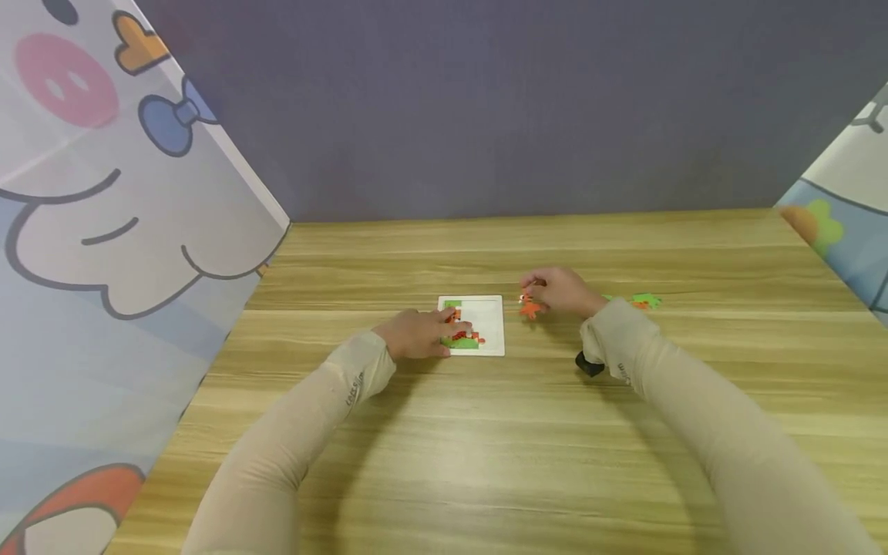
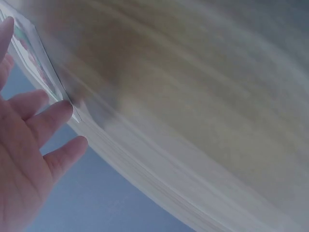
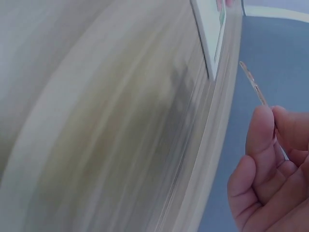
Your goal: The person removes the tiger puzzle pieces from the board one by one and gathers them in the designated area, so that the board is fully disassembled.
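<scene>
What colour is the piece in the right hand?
The piece is mostly orange, clearest in the head view.

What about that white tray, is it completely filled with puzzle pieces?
No, the white tray shows bare white at its upper right, beside the puzzle pieces laid in it.

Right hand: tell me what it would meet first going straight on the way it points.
The puzzle board, it seems: it lies just left of the right hand and its pinched orange piece. Height is unclear, so they might pass over or beyond it.
</scene>
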`<move>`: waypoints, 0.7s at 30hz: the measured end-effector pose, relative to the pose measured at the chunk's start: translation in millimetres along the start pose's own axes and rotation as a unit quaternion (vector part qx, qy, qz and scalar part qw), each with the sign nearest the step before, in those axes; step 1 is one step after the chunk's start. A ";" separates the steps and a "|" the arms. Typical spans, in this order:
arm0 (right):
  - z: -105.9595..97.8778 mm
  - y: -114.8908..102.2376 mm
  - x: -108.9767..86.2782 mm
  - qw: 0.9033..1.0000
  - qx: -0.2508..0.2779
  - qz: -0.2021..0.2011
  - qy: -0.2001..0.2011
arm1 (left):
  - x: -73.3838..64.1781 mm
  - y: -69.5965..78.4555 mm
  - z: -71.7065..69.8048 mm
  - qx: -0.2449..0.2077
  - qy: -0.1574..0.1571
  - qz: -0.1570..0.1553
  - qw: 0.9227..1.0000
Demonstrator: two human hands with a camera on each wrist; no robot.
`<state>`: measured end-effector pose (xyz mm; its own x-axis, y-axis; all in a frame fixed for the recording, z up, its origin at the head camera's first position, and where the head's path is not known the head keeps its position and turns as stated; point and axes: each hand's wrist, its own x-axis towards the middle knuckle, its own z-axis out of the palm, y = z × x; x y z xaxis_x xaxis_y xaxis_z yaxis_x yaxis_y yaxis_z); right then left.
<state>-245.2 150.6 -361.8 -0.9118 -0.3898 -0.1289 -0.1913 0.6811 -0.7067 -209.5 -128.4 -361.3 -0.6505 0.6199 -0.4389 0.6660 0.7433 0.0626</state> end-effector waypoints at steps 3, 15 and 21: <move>-7.7 8.0 -7.0 1.000 -0.004 0.001 0.007 | 0.5 -1.1 -1.1 -0.011 0.012 0.002 1.000; -36.6 38.6 -32.1 0.999 0.021 0.034 0.002 | 12.4 -9.9 -5.0 -0.048 -0.008 -0.049 0.998; -49.8 53.6 -41.3 0.996 0.060 0.059 0.000 | 13.0 -12.9 -5.0 -0.056 -0.037 -0.058 0.996</move>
<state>-235.9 234.1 -359.6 -0.9254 -0.3115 -0.2158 -0.0381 0.6432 -0.7648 -228.3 -128.6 -363.3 -0.6894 0.5116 -0.5128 0.5409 0.8345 0.1053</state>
